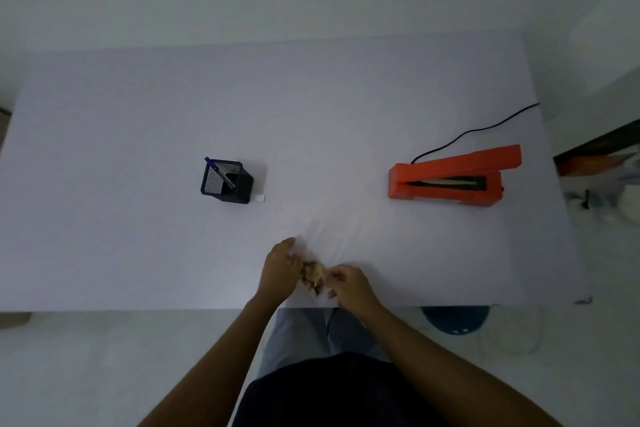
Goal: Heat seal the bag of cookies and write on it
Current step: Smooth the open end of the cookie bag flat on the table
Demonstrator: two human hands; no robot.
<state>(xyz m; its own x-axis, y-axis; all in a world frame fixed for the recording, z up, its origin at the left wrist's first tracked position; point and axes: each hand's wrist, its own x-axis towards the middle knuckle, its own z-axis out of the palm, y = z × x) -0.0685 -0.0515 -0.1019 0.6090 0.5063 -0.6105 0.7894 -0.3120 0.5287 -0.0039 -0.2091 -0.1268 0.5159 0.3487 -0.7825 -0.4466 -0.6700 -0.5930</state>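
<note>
Both hands (pixel 281 267) (pixel 348 284) grip the cookie bag (pixel 312 276); no writing legible.

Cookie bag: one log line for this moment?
both hands, left hand, right hand, on cookie bag | heat sealer open, unused | pen in holder

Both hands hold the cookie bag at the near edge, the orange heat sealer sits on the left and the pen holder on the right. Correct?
Not quite. The head view shows the sides swapped: the orange heat sealer sits right, the pen holder left. Both the left hand and right hand do hold the cookie bag.
</note>
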